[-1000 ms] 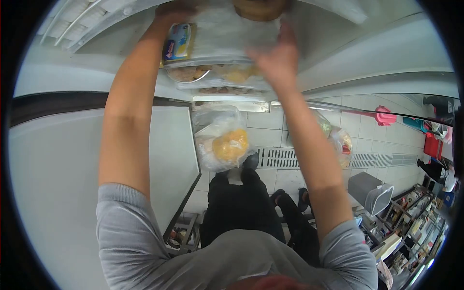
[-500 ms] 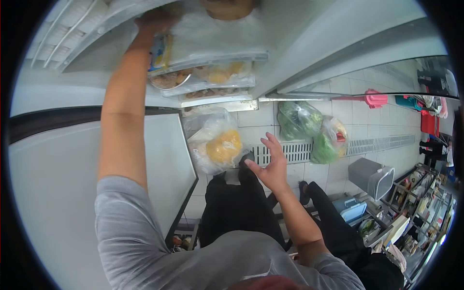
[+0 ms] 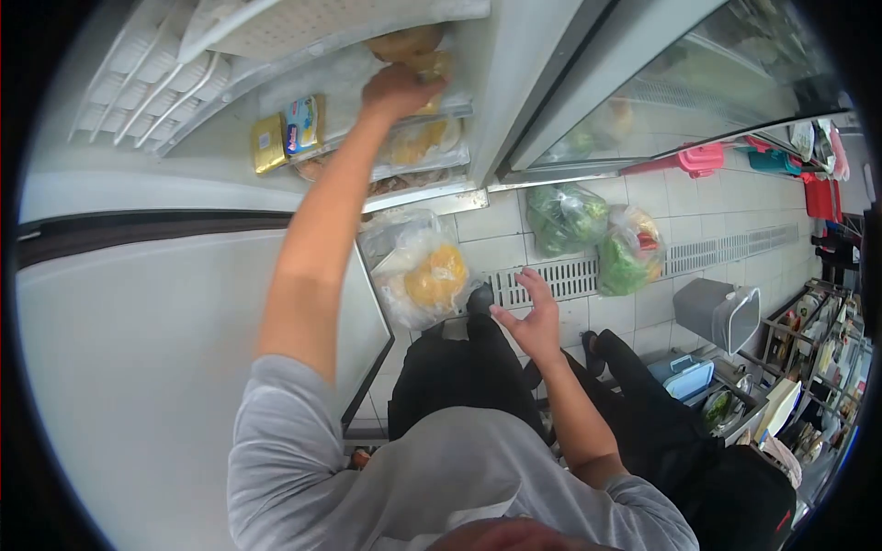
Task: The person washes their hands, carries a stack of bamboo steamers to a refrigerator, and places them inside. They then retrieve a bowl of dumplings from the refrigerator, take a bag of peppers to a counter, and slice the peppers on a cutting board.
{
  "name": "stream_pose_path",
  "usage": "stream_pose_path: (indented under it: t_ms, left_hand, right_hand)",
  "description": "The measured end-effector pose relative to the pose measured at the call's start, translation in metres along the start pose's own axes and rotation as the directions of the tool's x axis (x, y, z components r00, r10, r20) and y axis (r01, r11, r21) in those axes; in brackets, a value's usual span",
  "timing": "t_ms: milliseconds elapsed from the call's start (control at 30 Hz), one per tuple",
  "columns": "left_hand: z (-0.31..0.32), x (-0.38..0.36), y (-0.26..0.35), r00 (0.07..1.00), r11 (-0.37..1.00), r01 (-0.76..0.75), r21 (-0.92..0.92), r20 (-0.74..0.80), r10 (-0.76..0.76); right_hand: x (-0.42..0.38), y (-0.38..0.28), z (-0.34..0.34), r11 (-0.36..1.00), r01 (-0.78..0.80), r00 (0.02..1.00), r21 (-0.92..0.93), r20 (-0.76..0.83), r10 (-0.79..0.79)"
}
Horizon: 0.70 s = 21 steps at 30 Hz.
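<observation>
My left hand (image 3: 397, 92) reaches onto an upper shelf of the opened fridge. Its fingers curl at a clear plastic bag with yellowish food (image 3: 432, 69), partly covered by the hand. Behind it lies a round brown item (image 3: 406, 42). To the left on the same shelf are a gold packet (image 3: 269, 144) and a blue-and-yellow packet (image 3: 303, 124). Over the floor hangs my right hand (image 3: 535, 323), fingers apart, holding nothing.
On the tiled floor are a bag with yellow contents (image 3: 434, 277), two bags of greens (image 3: 567, 220) (image 3: 629, 253) and a grey bin (image 3: 709, 314). The white fridge door (image 3: 184, 367) stands open at left. A person in black trousers (image 3: 634, 395) is close on my right.
My left hand has moved right along the shelf to the bag of yellowish food, uncovering the packets. My right hand stays open and low. The view has shifted slightly.
</observation>
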<state>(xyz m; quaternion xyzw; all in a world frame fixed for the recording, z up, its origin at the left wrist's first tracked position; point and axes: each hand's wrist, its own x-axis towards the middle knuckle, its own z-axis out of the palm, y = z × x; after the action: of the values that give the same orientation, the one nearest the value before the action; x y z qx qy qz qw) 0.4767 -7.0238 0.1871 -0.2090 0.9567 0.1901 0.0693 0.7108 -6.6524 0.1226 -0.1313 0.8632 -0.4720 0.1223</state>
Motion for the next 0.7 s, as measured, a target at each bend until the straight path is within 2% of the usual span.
stream_pose_path:
  t_ms: [33, 133, 167, 267, 367, 433, 467, 500, 533, 567, 600, 633, 667, 700]
  left_hand:
    - [0.009, 0.005, 0.005, 0.999, 0.998, -0.006, -0.066, -0.036, 0.004]
    - [0.016, 0.008, 0.008, 0.998, 0.988, -0.052, -0.144, 0.018, 0.055]
    - [0.024, 0.006, -0.001, 0.988, 0.982, -0.142, -0.127, -0.073, 0.134]
    - [0.010, -0.031, -0.001, 0.976, 0.956, -0.186, -0.228, -0.154, 0.154]
    - [0.027, -0.028, -0.028, 0.952, 0.937, -0.269, -0.225, -0.212, 0.222]
    - [0.006, -0.060, -0.016, 0.959, 0.943, -0.281, -0.181, -0.024, 0.281]
    - [0.021, -0.070, -0.023, 0.933, 0.904, -0.359, -0.231, -0.087, 0.349]
    - [0.033, -0.088, -0.024, 0.892, 0.836, -0.440, -0.329, -0.054, 0.448]
    - [0.037, -0.118, -0.015, 0.846, 0.797, -0.485, -0.359, 0.039, 0.532]
    - [0.053, -0.127, -0.020, 0.783, 0.802, -0.540, -0.256, 0.196, 0.590]
    - [0.065, -0.160, -0.011, 0.717, 0.763, -0.553, -0.335, 0.275, 0.640]
    - [0.084, -0.184, -0.011, 0.671, 0.788, -0.294, -0.541, 0.471, 0.573]
    - [0.112, -0.190, -0.015, 0.587, 0.790, -0.380, -0.481, 0.535, 0.608]
    - [0.120, -0.227, -0.003, 0.536, 0.755, -0.457, -0.471, 0.531, 0.656]
  right_hand:
    - [-0.003, -0.006, -0.005, 1.000, -0.005, 1.000, 0.009, -0.014, 0.005]
    - [-0.021, -0.017, -0.023, 0.999, -0.031, 0.997, 0.033, -0.077, 0.033]
    - [-0.033, -0.018, -0.029, 0.998, -0.047, 0.994, 0.042, -0.101, 0.051]
    - [-0.077, -0.003, -0.037, 0.992, -0.099, 0.976, 0.079, -0.186, 0.112]
    - [-0.133, -0.009, -0.045, 0.960, -0.210, 0.936, 0.188, -0.247, 0.253]
    - [-0.180, -0.007, -0.044, 0.923, -0.290, 0.874, 0.254, -0.324, 0.363]
    - [-0.200, -0.009, -0.042, 0.915, -0.318, 0.860, 0.249, -0.330, 0.389]
    - [-0.222, -0.013, -0.044, 0.899, -0.363, 0.828, 0.247, -0.357, 0.432]
    - [-0.249, -0.019, -0.047, 0.870, -0.424, 0.776, 0.252, -0.394, 0.493]
    - [-0.271, -0.026, -0.051, 0.866, -0.453, 0.765, 0.212, -0.406, 0.500]
    - [-0.289, -0.039, -0.056, 0.837, -0.481, 0.738, 0.261, -0.396, 0.547]
    - [-0.310, -0.035, -0.052, 0.873, -0.430, 0.745, 0.232, -0.455, 0.488]
    - [-0.328, -0.051, -0.058, 0.850, -0.433, 0.706, 0.299, -0.474, 0.526]
    - [-0.348, -0.057, -0.061, 0.872, -0.426, 0.701, 0.242, -0.521, 0.487]
